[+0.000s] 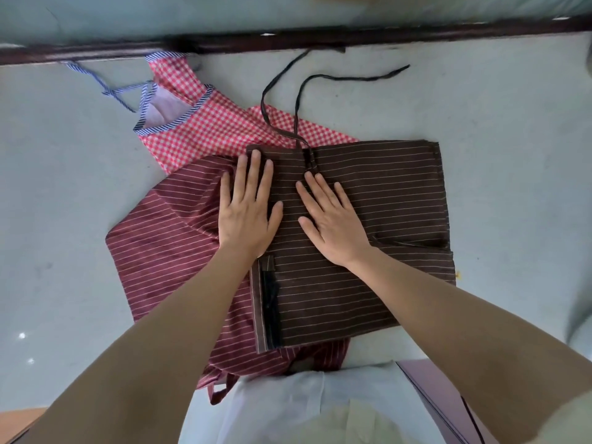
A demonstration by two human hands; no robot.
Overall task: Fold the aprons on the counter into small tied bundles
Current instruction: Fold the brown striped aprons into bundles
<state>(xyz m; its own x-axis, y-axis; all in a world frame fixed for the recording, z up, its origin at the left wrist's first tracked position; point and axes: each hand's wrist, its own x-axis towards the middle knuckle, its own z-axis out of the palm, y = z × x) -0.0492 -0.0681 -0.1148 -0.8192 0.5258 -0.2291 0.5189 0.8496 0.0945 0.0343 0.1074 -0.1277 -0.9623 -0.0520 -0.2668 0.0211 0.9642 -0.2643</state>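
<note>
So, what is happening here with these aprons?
A person presses the left hand and right hand, both flat, on a folded brown striped apron. It lies over a maroon striped apron and a red checked apron on the counter. Its dark ties lie loose; nothing is tied yet.

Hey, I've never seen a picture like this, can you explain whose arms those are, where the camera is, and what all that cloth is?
There is no machine here, just a person. The single picture comes from a wide-angle camera worn on the head, looking down, so the two arms reaching in are the wearer's own. The left hand and right hand lie flat, fingers straight, on a folded brown striped apron; neither grips anything. Its black ties trail away across the pale counter. Underneath lie a maroon striped apron and, further back, a red checked apron with blue-striped trim.
</note>
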